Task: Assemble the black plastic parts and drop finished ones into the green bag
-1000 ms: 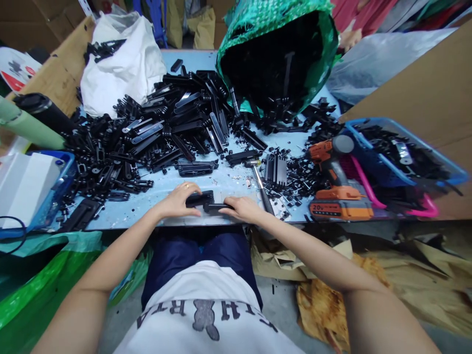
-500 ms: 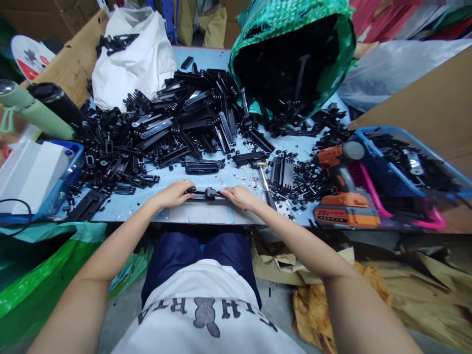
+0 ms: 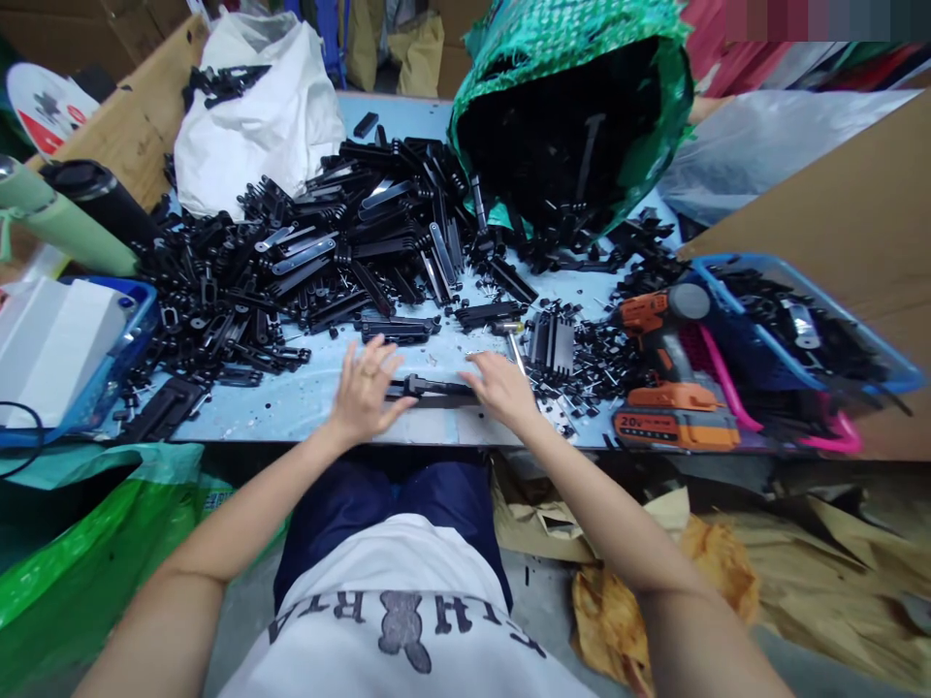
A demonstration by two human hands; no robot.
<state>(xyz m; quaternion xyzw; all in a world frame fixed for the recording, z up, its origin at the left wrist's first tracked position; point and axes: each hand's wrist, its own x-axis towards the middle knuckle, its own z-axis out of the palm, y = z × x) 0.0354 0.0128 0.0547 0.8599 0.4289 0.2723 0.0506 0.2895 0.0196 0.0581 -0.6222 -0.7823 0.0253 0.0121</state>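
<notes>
A long black plastic part (image 3: 433, 390) lies flat on the light blue table (image 3: 305, 402) near its front edge. My left hand (image 3: 366, 390) rests over the part's left end with fingers spread, open. My right hand (image 3: 501, 387) lies over its right end, fingers stretched forward toward small loose pieces, also open. Neither hand grips anything. A big heap of similar black parts (image 3: 312, 262) covers the table behind my hands.
An orange cordless drill (image 3: 665, 373) lies at the right, beside a blue basket (image 3: 800, 320) of parts. A hammer (image 3: 515, 344) lies by my right hand. A green sack (image 3: 574, 116) of black parts, a white bag (image 3: 254, 116) and a blue bin (image 3: 80, 359) ring the table.
Both hands were closed on the black part, pressing its halves together. Now the part lies on the table and both hands have opened and lifted slightly forward.
</notes>
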